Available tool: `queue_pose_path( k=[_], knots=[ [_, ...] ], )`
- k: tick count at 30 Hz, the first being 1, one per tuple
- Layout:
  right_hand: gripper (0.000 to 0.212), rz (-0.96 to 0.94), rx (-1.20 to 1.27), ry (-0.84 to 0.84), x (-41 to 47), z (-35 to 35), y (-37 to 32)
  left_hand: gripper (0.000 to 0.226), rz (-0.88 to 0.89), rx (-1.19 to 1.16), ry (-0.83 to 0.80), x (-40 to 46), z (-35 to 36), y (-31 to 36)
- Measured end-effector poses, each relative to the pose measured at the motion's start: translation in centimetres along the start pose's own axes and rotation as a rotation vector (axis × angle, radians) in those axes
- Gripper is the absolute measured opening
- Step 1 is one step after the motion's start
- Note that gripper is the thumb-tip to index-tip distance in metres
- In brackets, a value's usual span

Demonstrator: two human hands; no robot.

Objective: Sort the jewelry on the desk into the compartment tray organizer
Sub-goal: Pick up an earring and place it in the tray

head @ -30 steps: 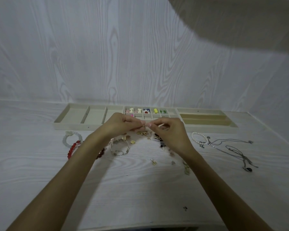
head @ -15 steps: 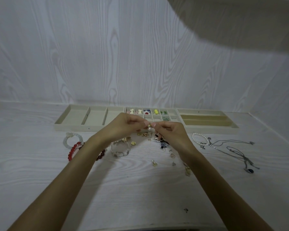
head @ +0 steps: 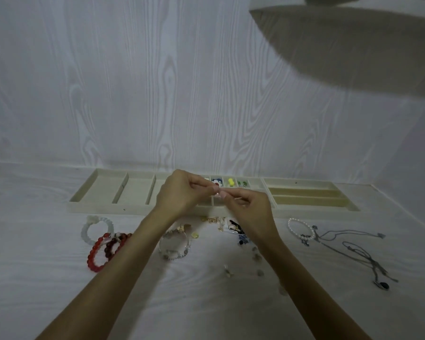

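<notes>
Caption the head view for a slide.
Both hands, left hand and right hand, pinch a small piece over the tray organizer.

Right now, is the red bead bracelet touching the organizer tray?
Apart. The head view shows the red bead bracelet lying on the desk well short of the tray, with bare desk and a pale bracelet between them.

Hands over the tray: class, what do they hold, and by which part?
Left hand and right hand pinch one tiny jewelry piece between fingertips; which part cannot be told.
</notes>
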State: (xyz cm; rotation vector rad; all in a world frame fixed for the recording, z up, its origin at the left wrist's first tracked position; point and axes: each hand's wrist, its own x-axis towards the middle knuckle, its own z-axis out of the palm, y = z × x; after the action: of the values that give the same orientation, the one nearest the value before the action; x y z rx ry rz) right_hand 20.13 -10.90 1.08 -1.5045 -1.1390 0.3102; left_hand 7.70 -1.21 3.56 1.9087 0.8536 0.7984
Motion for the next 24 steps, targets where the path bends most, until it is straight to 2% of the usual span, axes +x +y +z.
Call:
queue_pose_path(
  k=[2, 7, 11, 14, 19, 24],
  knots=[
    [0.016, 0.066, 0.068, 0.011, 0.4, 0.4, 0.2, 0.002, 0.003, 0.044, 0.061, 0.6, 0.4, -0.3],
    [0.021, 0.396, 0.236, -0.031, 1.6, 0.4, 0.3, 0.014, 0.109, 0.250, 0.154, 1.3, 1.3, -0.5],
    [0.027, 0.544, 0.401, -0.082, 1.8, -0.1, 0.6, 0.011, 0.118, 0.249, 0.047, 1.7, 1.4, -0.6],
    [0.028, 0.538, 0.385, -0.081, 1.7, -0.7, 0.9, 0.017, 0.140, 0.221, -0.009, 1.8, 1.4, -0.4],
    [0.021, 0.399, 0.223, -0.116, 1.4, -1.9, 0.6, 0.018, 0.162, 0.146, -0.046, 2.0, 1.3, 0.0],
    [0.020, 0.293, 0.107, -0.124, 1.2, -3.2, 0.3, 0.011, 0.163, 0.125, -0.083, 2.0, 1.9, 0.7]
  ],
)
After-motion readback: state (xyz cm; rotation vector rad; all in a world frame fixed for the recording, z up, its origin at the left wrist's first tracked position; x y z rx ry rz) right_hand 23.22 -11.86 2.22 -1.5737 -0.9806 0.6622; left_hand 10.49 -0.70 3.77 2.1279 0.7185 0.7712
